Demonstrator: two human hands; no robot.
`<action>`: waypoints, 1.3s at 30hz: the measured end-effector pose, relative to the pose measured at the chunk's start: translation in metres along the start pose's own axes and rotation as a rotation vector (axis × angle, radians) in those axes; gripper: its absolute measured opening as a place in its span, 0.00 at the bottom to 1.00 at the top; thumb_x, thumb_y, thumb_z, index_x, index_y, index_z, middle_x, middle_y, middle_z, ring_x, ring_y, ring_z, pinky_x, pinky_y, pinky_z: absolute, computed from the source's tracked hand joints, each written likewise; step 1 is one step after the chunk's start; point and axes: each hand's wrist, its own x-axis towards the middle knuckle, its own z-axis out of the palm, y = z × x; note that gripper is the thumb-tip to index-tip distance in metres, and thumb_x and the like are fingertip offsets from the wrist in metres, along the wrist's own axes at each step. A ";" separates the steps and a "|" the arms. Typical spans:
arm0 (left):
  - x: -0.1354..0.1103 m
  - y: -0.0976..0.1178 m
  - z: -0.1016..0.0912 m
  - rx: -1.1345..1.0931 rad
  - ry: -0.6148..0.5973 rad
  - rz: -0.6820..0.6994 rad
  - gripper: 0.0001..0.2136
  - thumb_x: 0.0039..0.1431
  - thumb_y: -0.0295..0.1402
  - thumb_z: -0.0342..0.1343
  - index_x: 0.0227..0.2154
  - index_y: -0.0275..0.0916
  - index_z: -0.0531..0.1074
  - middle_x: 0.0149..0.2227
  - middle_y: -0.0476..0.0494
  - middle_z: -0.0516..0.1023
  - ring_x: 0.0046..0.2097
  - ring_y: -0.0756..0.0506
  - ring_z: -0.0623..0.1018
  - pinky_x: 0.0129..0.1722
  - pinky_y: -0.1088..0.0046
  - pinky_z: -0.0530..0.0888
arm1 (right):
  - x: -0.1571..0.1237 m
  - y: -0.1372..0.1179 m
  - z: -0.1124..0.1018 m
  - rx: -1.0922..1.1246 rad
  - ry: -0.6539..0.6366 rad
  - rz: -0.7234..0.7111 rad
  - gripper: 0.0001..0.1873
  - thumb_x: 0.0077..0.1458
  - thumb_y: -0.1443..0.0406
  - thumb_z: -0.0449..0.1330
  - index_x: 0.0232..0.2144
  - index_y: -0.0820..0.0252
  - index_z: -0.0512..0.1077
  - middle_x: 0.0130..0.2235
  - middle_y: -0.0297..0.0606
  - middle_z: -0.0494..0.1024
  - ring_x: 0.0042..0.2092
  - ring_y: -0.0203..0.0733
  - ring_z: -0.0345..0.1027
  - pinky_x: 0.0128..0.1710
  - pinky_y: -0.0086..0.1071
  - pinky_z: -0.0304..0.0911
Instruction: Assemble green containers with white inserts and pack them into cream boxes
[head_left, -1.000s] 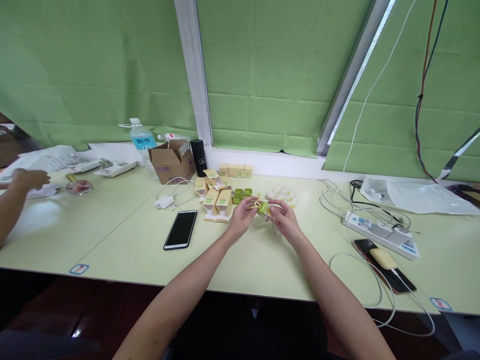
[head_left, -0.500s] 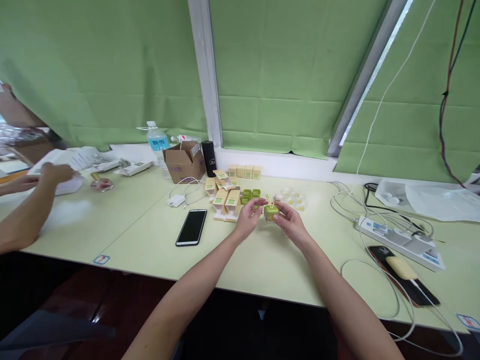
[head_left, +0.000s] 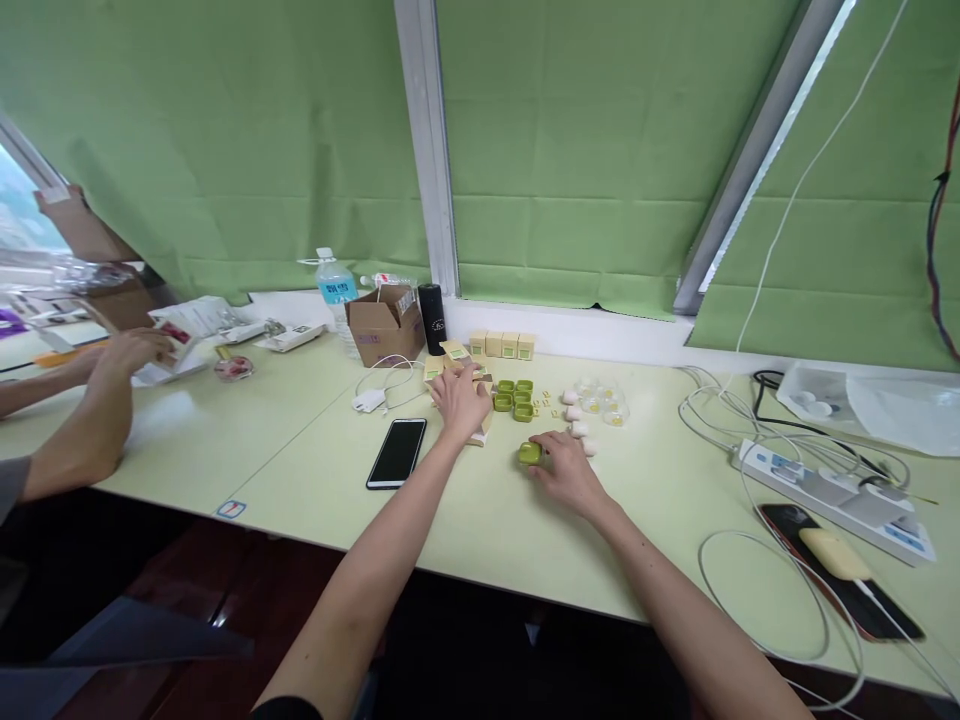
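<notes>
My right hand (head_left: pixel 564 467) rests low on the pale green table (head_left: pixel 300 470), fingers curled on a small green case (head_left: pixel 529 453) that sits on the tabletop. My left hand (head_left: pixel 459 400) reaches forward and lies on a pile of tan cardboard boxes (head_left: pixel 480 432), fingers bent over them; whether it grips one I cannot make out. Just right of that hand stand three more green cases (head_left: pixel 514 399). Small white and clear pieces (head_left: pixel 596 405) lie beyond my right hand.
A black phone (head_left: pixel 397 452), a white charger (head_left: pixel 369 401), a cardboard box (head_left: pixel 384 326), a black tumbler (head_left: pixel 433 318) and a water bottle (head_left: pixel 336 290) lie to the left. A power strip (head_left: pixel 832 485) with cables is at the right. Another person's hands (head_left: pixel 127 352) work at far left.
My hands have parted. The right one lowered the green case onto the table. The left one let go and reached forward to the tan boxes. The view has shifted left.
</notes>
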 end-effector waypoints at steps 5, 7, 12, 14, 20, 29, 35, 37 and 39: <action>0.035 -0.007 0.004 0.192 -0.204 -0.083 0.21 0.52 0.32 0.58 0.51 0.49 0.75 0.55 0.31 0.69 0.61 0.26 0.63 0.57 0.48 0.61 | -0.002 -0.007 -0.003 -0.207 -0.017 -0.009 0.22 0.53 0.67 0.66 0.51 0.61 0.73 0.49 0.49 0.80 0.49 0.57 0.72 0.49 0.46 0.62; 0.045 -0.009 0.010 0.228 -0.283 -0.092 0.23 0.50 0.34 0.59 0.52 0.48 0.75 0.56 0.31 0.69 0.61 0.25 0.62 0.56 0.47 0.60 | -0.003 -0.008 -0.006 -0.258 0.038 -0.060 0.26 0.54 0.63 0.66 0.55 0.60 0.71 0.52 0.50 0.79 0.50 0.59 0.71 0.51 0.48 0.61; 0.063 -0.012 0.025 0.266 -0.373 -0.175 0.23 0.47 0.37 0.61 0.48 0.39 0.75 0.61 0.25 0.68 0.64 0.23 0.62 0.58 0.45 0.60 | -0.005 -0.001 -0.012 -0.196 0.265 -0.150 0.21 0.61 0.58 0.58 0.54 0.58 0.71 0.53 0.47 0.78 0.52 0.56 0.69 0.49 0.47 0.60; 0.068 -0.012 0.028 0.241 -0.363 -0.196 0.24 0.46 0.35 0.62 0.49 0.36 0.74 0.61 0.23 0.68 0.64 0.23 0.62 0.58 0.44 0.61 | -0.005 0.003 -0.013 -0.177 0.334 -0.175 0.20 0.62 0.59 0.57 0.54 0.59 0.71 0.51 0.47 0.79 0.52 0.55 0.68 0.48 0.46 0.60; 0.054 -0.003 0.018 0.149 -0.203 -0.083 0.30 0.55 0.30 0.54 0.62 0.32 0.62 0.65 0.24 0.64 0.67 0.28 0.60 0.60 0.45 0.63 | -0.003 0.010 -0.015 -0.126 0.479 -0.217 0.19 0.63 0.59 0.57 0.54 0.58 0.71 0.49 0.46 0.78 0.50 0.54 0.69 0.46 0.46 0.61; -0.052 0.030 -0.002 -0.291 -0.057 0.517 0.29 0.70 0.38 0.42 0.71 0.39 0.47 0.73 0.33 0.51 0.72 0.34 0.52 0.69 0.49 0.51 | 0.005 0.005 -0.015 0.503 0.491 -0.087 0.29 0.68 0.52 0.53 0.66 0.49 0.53 0.57 0.48 0.72 0.51 0.47 0.74 0.50 0.44 0.70; -0.087 0.039 -0.006 -0.259 -0.172 0.722 0.29 0.71 0.37 0.41 0.72 0.40 0.46 0.73 0.31 0.52 0.68 0.31 0.58 0.63 0.48 0.55 | 0.006 -0.001 -0.014 0.612 0.375 -0.084 0.35 0.67 0.48 0.53 0.70 0.45 0.45 0.65 0.49 0.61 0.57 0.47 0.70 0.58 0.48 0.67; -0.090 0.036 -0.004 -0.278 -0.197 0.745 0.29 0.71 0.37 0.41 0.72 0.40 0.45 0.72 0.30 0.53 0.68 0.31 0.58 0.63 0.48 0.55 | 0.008 -0.002 -0.015 0.636 0.358 -0.086 0.32 0.68 0.48 0.51 0.68 0.45 0.47 0.67 0.48 0.59 0.57 0.46 0.69 0.59 0.47 0.67; -0.091 0.032 -0.002 -0.319 -0.207 0.747 0.30 0.71 0.37 0.41 0.73 0.41 0.44 0.72 0.31 0.54 0.69 0.32 0.57 0.64 0.48 0.54 | 0.009 -0.004 -0.017 0.691 0.352 -0.093 0.30 0.69 0.48 0.50 0.67 0.46 0.49 0.67 0.47 0.59 0.56 0.45 0.70 0.58 0.45 0.67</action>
